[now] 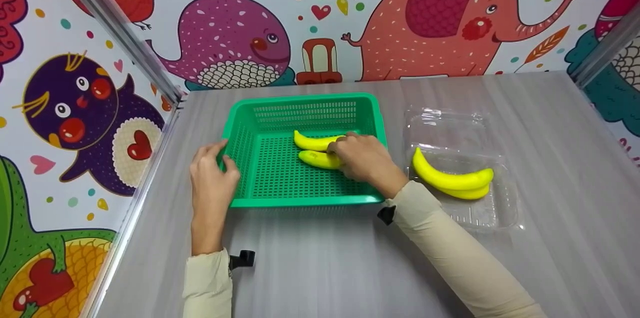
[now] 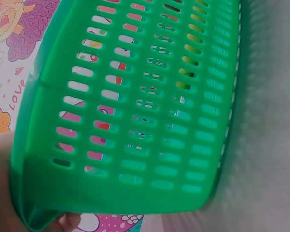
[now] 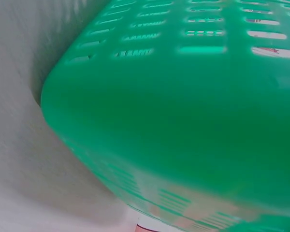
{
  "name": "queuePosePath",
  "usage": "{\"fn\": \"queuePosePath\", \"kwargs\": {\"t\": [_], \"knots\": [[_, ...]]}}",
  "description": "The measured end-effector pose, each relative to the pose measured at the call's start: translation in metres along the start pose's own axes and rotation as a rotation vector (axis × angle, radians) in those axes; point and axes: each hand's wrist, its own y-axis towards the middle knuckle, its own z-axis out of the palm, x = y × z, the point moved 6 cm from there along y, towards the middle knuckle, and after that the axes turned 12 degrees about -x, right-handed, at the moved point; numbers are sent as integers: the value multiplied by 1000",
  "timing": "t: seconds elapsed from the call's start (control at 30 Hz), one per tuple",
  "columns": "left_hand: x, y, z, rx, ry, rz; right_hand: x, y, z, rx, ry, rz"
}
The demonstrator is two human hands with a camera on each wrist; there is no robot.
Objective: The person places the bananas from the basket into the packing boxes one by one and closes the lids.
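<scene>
A green slotted plastic basket (image 1: 305,201) stands on the table, its wall filling much of both wrist views. At its left side my left hand (image 1: 214,175) grips the rim, thumb inside; the left wrist view catches part of that hand (image 2: 1,181) at the rim. My right hand (image 1: 364,160) reaches in over the right side, with curled fingers on a banana. Two yellow bananas lie side by side on the basket floor, a farther banana (image 1: 311,142) and a nearer banana (image 1: 318,159). Their right ends are hidden under the hand.
Right of the basket lies an opened clear plastic clamshell box (image 1: 507,203), lid toward the back. Two more bananas (image 1: 452,179) rest in its near half. Cartoon-printed walls (image 1: 320,18) with metal corner posts bound the grey table (image 1: 320,263) at the back and sides.
</scene>
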Motion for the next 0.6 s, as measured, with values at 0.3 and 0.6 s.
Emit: {"fn": "queuePosePath", "kwargs": {"t": [0.3, 0.6], "knots": [[1, 0, 1, 14, 2, -13, 1, -1, -1, 6, 12, -11], [1, 1, 0, 13, 3, -12, 1, -1, -3, -21, 55, -9]]}}
